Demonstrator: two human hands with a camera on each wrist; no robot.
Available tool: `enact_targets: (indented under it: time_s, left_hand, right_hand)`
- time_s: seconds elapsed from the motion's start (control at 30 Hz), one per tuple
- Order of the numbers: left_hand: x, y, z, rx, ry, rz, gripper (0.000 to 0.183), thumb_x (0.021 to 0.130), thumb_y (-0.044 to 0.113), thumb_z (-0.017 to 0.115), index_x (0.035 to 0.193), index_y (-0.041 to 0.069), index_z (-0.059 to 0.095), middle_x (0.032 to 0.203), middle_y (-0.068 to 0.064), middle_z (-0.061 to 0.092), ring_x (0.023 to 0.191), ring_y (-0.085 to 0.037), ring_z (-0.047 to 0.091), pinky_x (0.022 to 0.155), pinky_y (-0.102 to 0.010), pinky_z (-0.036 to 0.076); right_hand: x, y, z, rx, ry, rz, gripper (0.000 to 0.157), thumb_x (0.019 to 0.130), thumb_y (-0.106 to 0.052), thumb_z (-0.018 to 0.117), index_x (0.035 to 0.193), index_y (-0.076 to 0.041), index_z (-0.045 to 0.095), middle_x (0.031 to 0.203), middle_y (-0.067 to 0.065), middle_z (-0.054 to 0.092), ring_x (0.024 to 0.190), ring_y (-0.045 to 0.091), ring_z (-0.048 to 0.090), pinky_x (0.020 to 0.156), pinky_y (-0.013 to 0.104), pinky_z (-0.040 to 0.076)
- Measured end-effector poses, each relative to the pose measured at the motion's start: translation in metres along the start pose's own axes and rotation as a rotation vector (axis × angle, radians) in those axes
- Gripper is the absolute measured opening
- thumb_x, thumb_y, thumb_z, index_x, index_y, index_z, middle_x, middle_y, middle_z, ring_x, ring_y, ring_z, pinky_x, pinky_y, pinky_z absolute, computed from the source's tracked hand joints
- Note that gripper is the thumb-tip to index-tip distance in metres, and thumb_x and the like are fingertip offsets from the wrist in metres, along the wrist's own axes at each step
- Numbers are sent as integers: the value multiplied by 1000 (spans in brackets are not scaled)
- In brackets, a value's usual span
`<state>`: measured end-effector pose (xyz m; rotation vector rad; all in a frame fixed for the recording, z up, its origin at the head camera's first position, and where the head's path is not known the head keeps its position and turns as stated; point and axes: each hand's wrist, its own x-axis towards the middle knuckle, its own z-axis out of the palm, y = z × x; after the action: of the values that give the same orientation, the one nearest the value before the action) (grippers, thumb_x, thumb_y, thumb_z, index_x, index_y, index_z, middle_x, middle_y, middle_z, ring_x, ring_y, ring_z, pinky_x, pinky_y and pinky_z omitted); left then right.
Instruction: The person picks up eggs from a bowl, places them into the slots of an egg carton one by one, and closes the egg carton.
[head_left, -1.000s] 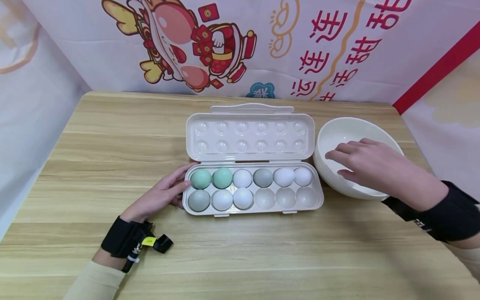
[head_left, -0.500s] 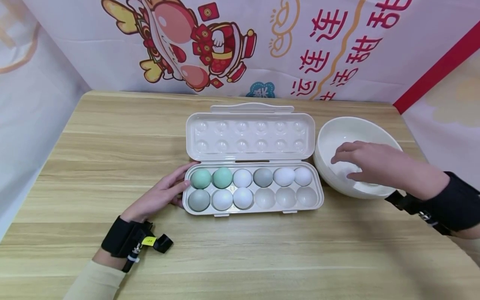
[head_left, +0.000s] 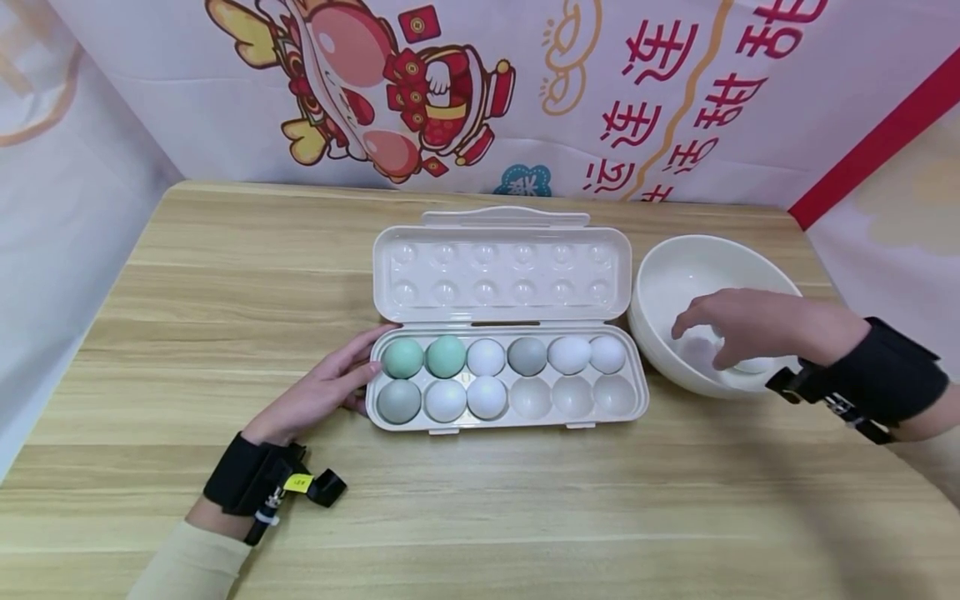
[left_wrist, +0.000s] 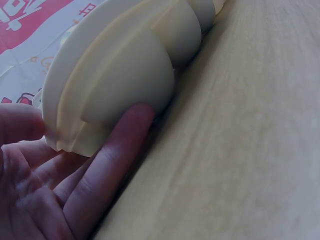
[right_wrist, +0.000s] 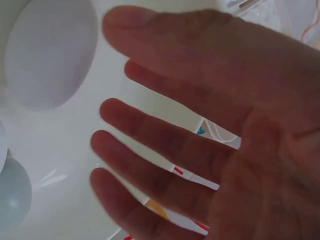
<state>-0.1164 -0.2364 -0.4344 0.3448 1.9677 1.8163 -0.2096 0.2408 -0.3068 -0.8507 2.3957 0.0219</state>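
Observation:
A cream plastic egg box (head_left: 510,418) lies with its lid up in the middle of the wooden table. Its back row is full of eggs, green ones (head_left: 446,357) at the left, then white and grey; the front row has three eggs and bare cups on the right. My left hand (head_left: 318,398) grips the box's left end, thumb at the rim, fingers against the cups' outer wall (left_wrist: 132,80). Inside the white bowl (head_left: 651,333), my right hand (head_left: 765,325) hovers with spread fingers and nothing in its palm. A white egg (right_wrist: 52,55) lies near the right thumb, a bluish egg (right_wrist: 15,195) lower left.
The bowl stands right beside the box's right side. The lid (head_left: 502,273) leans back toward a printed cloth (head_left: 585,108) that hangs behind the table (head_left: 480,517). More white cloth borders the table at left and right.
My right hand has moved down into the bowl and slightly right, and an egg under it has come into sight. My left hand and the egg box have stayed put.

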Motion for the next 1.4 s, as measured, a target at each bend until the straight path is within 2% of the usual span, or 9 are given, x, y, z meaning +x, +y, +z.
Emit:
enact_targets:
  time_s: [0.3, 0.6, 0.87, 1.17, 1.4]
  left_hand:
    - [0, 1, 0, 5, 9, -21, 51, 105, 20, 42, 153, 15, 25, 137, -20, 42, 94, -23, 58, 64, -38, 55]
    - [0, -1, 0, 14, 13, -19, 51, 105, 21, 43, 153, 15, 26, 136, -19, 42, 92, -23, 58, 64, -38, 55]
    - [0, -1, 0, 20, 14, -20, 51, 105, 21, 43, 153, 15, 26, 136, -20, 43, 91, -23, 58, 64, -38, 55]
    - [-1, 1, 1, 14, 16, -19, 51, 105, 19, 42, 153, 13, 25, 135, -21, 43, 88, -23, 59, 64, -38, 55]
    - [0, 0, 2, 21, 20, -11, 50, 105, 18, 42, 152, 12, 26, 134, -21, 43, 90, -22, 59, 64, -37, 55]
  right_hand:
    - [10, 6, 5, 8, -90, 27, 50, 68, -5, 86, 114, -6, 66, 113, 14, 62, 100, 29, 55, 89, 53, 46]
    - [19, 15, 10, 18, -161, -7, 46, 70, -1, 83, 112, -8, 65, 111, 11, 62, 96, 26, 54, 87, 52, 46]
    - [22, 20, 11, 41, -137, -8, 40, 76, 0, 78, 113, -7, 65, 105, 9, 62, 94, 26, 55, 86, 52, 45]
    - [22, 18, 10, 39, -97, 0, 30, 76, -11, 79, 103, -7, 66, 88, -1, 59, 80, 19, 52, 76, 41, 47]
    - [17, 19, 10, 28, -24, 0, 22, 75, -12, 75, 93, -12, 63, 77, -2, 52, 71, 16, 46, 66, 34, 40]
